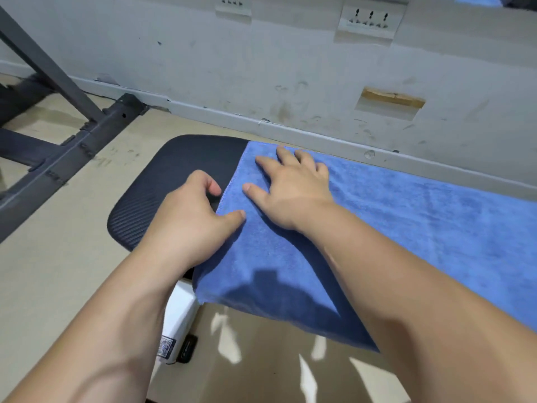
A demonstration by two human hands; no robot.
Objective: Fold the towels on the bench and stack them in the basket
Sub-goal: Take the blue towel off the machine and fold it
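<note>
A black, ribbed bench (174, 170) with rounded corners stands on a beige floor (58, 271) near a scuffed grey wall (261, 68). A blue terry towel (406, 216) lies across it, its near edge overhanging. The right hand (293, 190) presses flat on the towel, fingers spread. The left hand (186, 216) curls at the hem, thumb on the cloth; whether it grips is unclear.

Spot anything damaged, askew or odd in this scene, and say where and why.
The wall has a rectangular hole at right, baring brown material, and scuffs near it. The towel lies smooth on the bench, its near edge hanging over; nothing odd there.
</note>
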